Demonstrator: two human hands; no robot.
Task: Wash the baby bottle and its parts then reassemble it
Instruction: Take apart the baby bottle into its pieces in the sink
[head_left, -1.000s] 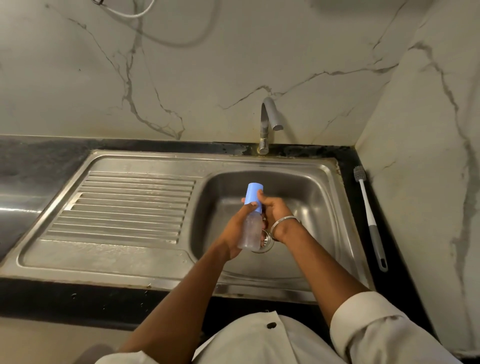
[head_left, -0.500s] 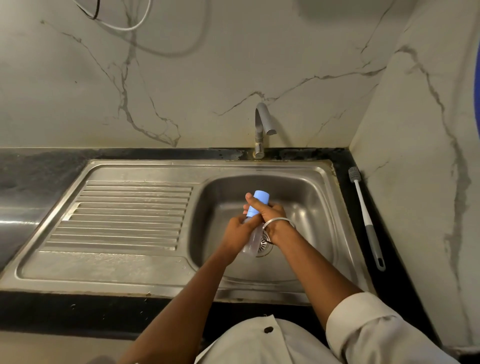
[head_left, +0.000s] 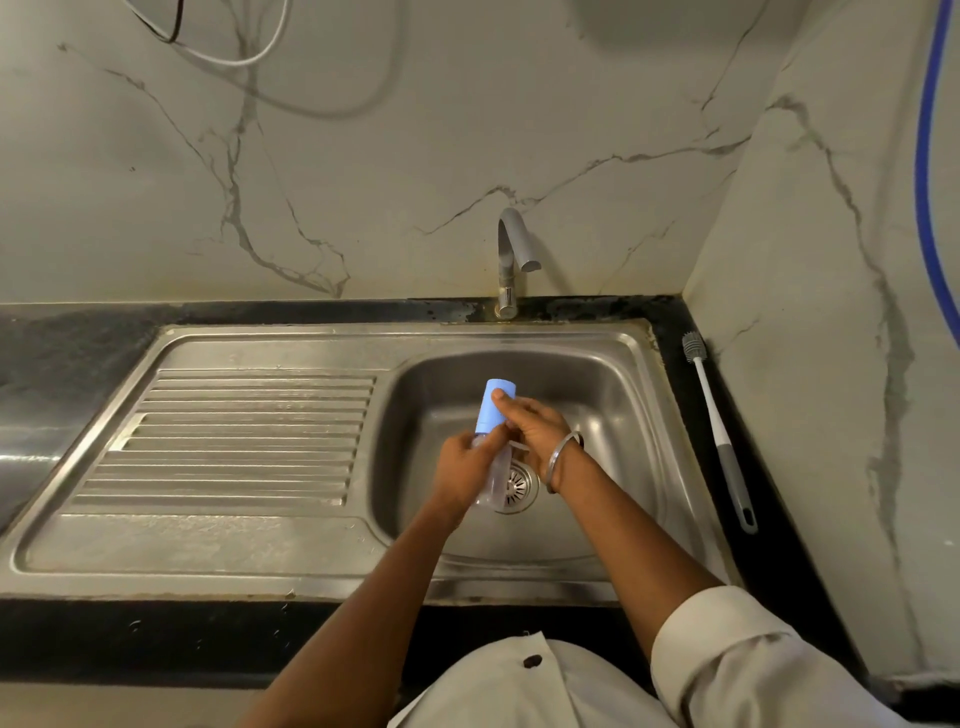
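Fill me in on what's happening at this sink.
A person is holding a baby bottle over the basin of the steel sink. The left hand grips the clear bottle body, and the right hand holds the blue cap, which is on the bottle. No water can be seen coming from the tap. A bottle brush lies untouched on the black counter to the right of the sink.
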